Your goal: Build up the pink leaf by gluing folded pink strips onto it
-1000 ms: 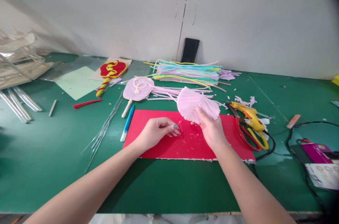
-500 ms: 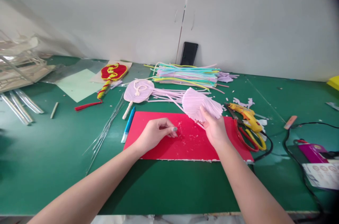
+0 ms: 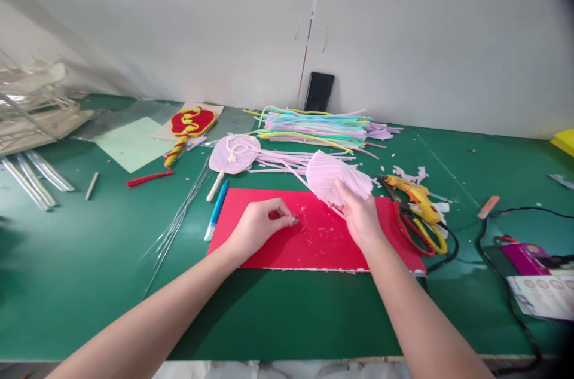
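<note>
In my right hand (image 3: 361, 220) is a pale lilac fan-shaped piece made of pipe cleaners (image 3: 329, 179), gripped at its lower right edge and raised above the red board (image 3: 332, 253). My left hand (image 3: 262, 223) rests over the left half of that board, thumb and forefinger pinched together; whatever may be between them is too small to make out. Whitish shreds lie on the red surface close to those fingertips. Behind the hands, a round lilac fan (image 3: 224, 155) with a cream loop and short handle lies flat. Loose lilac pipe cleaners (image 3: 282, 164) stretch rightward from it.
Scissors (image 3: 419, 232) and a yellow glue gun (image 3: 415, 193) lie right of the board, with a black cable. A blue pen (image 3: 217, 208) and thin wires (image 3: 183, 211) lie left. Behind are bundled pipe cleaners (image 3: 314, 127), a phone (image 3: 319, 92) and a red-and-yellow fan (image 3: 192, 123).
My left hand's pinched fingertips have shifted slightly left and down. My right hand still holds the lilac piece, which has moved a little left. The view has shifted slightly.
</note>
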`<state>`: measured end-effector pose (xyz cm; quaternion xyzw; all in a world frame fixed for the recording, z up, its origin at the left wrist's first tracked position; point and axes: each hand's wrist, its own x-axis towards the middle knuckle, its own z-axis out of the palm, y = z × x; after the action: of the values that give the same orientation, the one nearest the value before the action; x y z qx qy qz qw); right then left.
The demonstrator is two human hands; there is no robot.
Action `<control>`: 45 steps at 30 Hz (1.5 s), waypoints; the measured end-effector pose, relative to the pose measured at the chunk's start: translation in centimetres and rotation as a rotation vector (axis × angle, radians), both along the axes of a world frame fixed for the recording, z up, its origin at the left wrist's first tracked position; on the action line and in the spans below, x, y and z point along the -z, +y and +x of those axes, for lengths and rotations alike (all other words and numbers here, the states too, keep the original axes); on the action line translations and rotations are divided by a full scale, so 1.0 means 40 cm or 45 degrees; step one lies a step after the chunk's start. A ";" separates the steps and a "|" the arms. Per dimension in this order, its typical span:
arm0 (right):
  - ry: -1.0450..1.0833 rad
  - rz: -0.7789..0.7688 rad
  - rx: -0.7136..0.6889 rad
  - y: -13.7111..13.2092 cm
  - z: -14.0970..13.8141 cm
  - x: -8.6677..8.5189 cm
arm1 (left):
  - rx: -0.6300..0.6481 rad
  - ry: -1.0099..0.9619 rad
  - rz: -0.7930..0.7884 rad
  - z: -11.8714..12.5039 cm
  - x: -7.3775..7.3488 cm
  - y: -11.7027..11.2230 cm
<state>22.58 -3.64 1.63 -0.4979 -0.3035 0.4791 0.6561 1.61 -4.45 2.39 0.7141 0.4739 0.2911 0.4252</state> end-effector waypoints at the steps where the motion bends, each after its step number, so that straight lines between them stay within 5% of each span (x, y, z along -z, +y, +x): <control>1: 0.014 -0.025 0.014 0.002 0.000 0.000 | -0.004 0.031 0.041 0.000 -0.004 -0.001; 7: 0.082 -0.057 0.060 0.010 0.001 -0.002 | -0.035 0.151 0.151 0.019 -0.024 0.028; 13: 0.095 -0.028 0.002 0.009 0.006 0.005 | 0.081 0.277 0.220 0.065 -0.001 0.075; 24: 0.106 -0.028 -0.067 0.008 0.005 0.006 | 0.103 0.339 0.202 0.090 0.000 0.081; 33: 0.127 -0.019 -0.065 0.009 0.005 0.013 | -0.120 0.300 0.174 0.009 -0.042 0.091; 39: -0.284 0.028 -0.073 0.000 -0.002 0.024 | -0.232 0.089 -0.093 -0.027 -0.039 0.075; 45: -0.695 0.027 -0.107 0.000 0.005 0.045 | -0.036 -0.195 -0.138 -0.028 -0.055 0.064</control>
<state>22.78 -3.63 -0.15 -0.5886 -0.4945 0.3507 0.5347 0.50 -1.88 4.60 0.6591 0.4649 0.3247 0.4940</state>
